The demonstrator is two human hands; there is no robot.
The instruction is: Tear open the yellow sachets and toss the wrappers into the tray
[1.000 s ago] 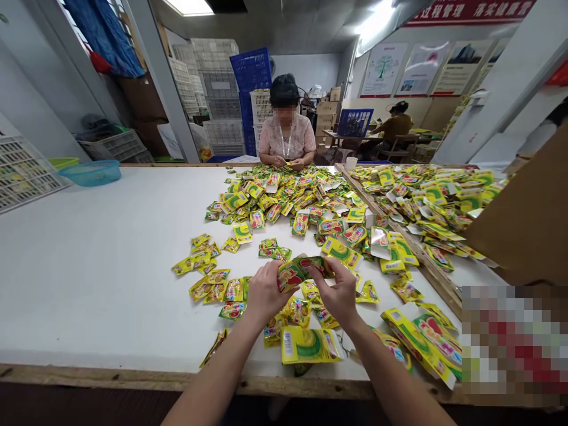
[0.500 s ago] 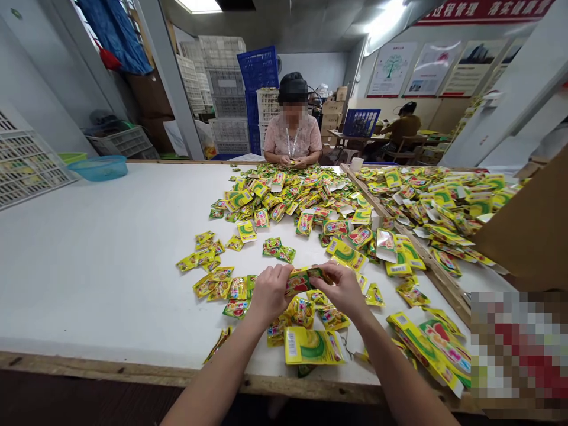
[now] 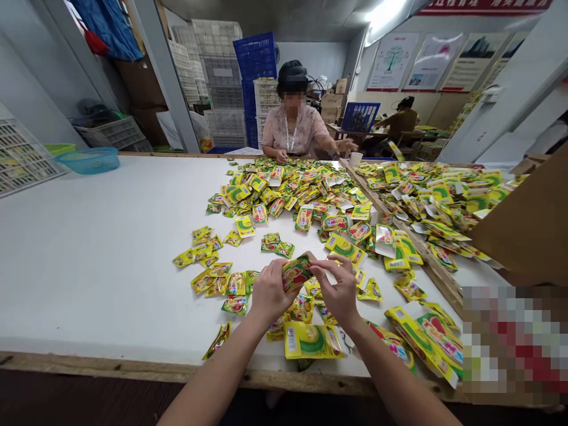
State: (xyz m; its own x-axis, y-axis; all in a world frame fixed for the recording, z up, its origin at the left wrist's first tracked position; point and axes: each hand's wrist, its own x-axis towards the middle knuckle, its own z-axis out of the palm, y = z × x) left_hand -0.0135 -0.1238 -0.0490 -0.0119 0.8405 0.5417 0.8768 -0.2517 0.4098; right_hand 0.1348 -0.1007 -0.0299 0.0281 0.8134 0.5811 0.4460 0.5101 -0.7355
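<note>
Both my hands hover over the white table, holding up a small yellow sachet with a red and green print. My left hand grips its lower side, and the fingers of my right hand pinch its upper right edge. Loose sachets lie just left of and below my hands. Nearest my wrists is a flat stack of larger yellow packets. A big heap of sachets spreads out farther ahead.
A wooden divider strip separates a second heap of packets on the right. A person works across the table beside a white cup. Stacked crates stand behind. A cardboard sheet juts in at right.
The sachet in my hands has turned more upright, and my right hand has shifted to its upper edge. The person across the table now stretches one arm out sideways.
</note>
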